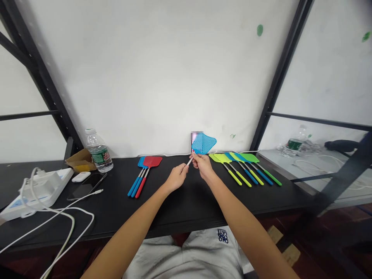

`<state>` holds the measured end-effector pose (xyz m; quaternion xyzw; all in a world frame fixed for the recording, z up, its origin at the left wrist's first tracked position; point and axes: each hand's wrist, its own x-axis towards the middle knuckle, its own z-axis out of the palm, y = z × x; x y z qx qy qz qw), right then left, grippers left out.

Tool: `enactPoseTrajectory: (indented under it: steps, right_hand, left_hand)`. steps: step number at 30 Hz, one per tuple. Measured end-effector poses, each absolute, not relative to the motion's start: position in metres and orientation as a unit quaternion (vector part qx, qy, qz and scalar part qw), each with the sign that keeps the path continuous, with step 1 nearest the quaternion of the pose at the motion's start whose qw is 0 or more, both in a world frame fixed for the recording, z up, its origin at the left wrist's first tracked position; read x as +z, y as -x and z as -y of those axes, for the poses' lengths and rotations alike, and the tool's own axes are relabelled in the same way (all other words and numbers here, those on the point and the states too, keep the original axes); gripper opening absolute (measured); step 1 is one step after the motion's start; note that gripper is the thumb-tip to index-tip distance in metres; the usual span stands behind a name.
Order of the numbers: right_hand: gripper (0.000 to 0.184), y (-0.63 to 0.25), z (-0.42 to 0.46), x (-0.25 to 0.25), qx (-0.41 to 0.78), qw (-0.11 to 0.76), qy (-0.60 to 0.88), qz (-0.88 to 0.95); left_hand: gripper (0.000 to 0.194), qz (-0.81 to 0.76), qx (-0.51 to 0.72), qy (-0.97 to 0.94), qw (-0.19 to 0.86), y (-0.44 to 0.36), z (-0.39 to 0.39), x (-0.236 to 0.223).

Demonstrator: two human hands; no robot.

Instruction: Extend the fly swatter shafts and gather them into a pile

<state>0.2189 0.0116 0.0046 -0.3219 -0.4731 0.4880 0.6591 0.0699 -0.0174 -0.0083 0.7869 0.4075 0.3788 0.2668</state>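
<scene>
Over the middle of the black table, both hands hold a blue fly swatter (207,143) with its head tilted up and to the right. My left hand (177,177) is closed around the lower end, hiding the handle. Close to the swatter's head, my right hand (202,164) pinches the metal shaft. To the left lie blue fly swatters (140,172) beside a red fly swatter (152,162). On the right, a fanned row holds several yellow-green, blue and green swatters (250,158). Behind the held swatter stands a small, partly blurred upright item (194,136).
At left are a water bottle (99,153), a cardboard box (81,160), a white earphone case (81,177), a phone (88,186) and a power strip (58,193) with white cables. A white wall (174,77) rises behind the black table (116,217). Black metal posts flank it.
</scene>
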Motion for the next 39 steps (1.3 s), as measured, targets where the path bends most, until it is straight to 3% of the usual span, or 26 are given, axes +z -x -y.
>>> enactPoseTrajectory:
  steps: [10,19,28,32,39]
  right_hand:
    - [0.032,-0.227,-0.018,0.007,0.480,0.658,0.332,0.476]
    - [0.026,-0.230,-0.019,0.008,0.467,0.678,0.393,0.410]
    - [0.024,-0.243,-0.025,0.007,0.461,0.702,0.398,0.370]
    - [0.024,-0.245,-0.027,0.006,0.465,0.704,0.390,0.368]
    - [0.027,-0.259,-0.032,0.005,0.455,0.715,0.393,0.357]
  left_hand:
    - [0.036,-0.390,0.343,-0.754,0.402,-0.072,0.013,-0.004]
    - [0.032,-0.427,0.348,-0.819,0.161,-0.074,0.012,-0.005]
    - [0.030,-0.423,0.322,-0.836,0.136,-0.074,0.013,-0.008]
    - [0.034,-0.415,0.323,-0.831,0.180,-0.072,0.012,-0.004]
    - [0.039,-0.408,0.276,-0.776,0.393,-0.067,0.017,-0.006]
